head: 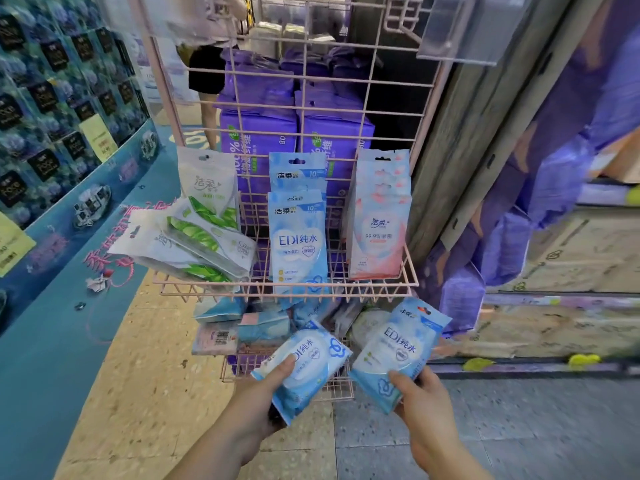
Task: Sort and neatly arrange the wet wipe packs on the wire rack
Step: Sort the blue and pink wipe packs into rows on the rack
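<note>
Beyond the hands, behind the pink wire, purple tissue boxes (pixel 259 133) stand stacked in two columns. Up and left of the hands runs a curved teal display wall (pixel 62 116) of dark packets bearing a yellow price tag (pixel 98 136). Beneath the hands lies speckled floor (pixel 145 375); to their right, a blurred purple-and-cardboard stack (pixel 554 237).

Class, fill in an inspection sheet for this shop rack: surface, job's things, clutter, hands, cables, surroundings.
Surface: pink wire rack shelf, three groups of packs.
Job's things: green-leaf white packs toppled at left; blue EDI packs upright in the middle; pink packs upright at right.
Clutter: mixed packs jumbled on the lower shelf.
Hands: left hand and right hand each hold a blue pack.
Cables: nothing seen.
Surroundings: purple cartons behind the rack; speckled floor.
</note>
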`<state>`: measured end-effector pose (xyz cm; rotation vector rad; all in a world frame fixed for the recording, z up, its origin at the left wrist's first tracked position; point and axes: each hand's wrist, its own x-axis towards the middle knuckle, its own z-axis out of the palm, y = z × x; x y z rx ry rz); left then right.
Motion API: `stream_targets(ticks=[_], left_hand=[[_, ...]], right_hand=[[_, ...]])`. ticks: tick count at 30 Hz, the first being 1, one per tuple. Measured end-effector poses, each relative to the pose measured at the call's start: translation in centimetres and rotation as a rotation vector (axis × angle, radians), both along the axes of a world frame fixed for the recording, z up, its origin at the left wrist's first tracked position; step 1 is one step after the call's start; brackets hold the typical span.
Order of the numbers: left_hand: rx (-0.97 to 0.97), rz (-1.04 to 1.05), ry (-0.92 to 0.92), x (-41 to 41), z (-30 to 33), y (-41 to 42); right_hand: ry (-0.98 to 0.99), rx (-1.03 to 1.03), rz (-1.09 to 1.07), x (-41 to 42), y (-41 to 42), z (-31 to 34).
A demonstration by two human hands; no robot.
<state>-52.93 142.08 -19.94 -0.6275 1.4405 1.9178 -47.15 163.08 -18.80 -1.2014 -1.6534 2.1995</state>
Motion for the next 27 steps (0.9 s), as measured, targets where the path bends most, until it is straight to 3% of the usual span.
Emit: stream_targets(ticks=[7, 11, 19, 27], left_hand=[[0.206, 0.166, -0.122, -2.3, -0.7, 6.2], [0.057, 0.085, -0.168, -3.2, -1.8, 7.2], [0.243, 0.268, -0.106, -3.4, -3.3, 8.0], [0.164, 0.136, -0.074, -3.0, -3.7, 5.8]], right_hand=[[-0.029, 0.009, -0.006, 0.8, 2.2, 0.9], [-0.048, -0.013, 0.023, 1.3, 3.0, 0.6], [-0.091, -0.018, 0.133, 1.1, 2.8, 0.0], [-0.117, -0.042, 0.179, 0.7, 1.3, -0.2]])
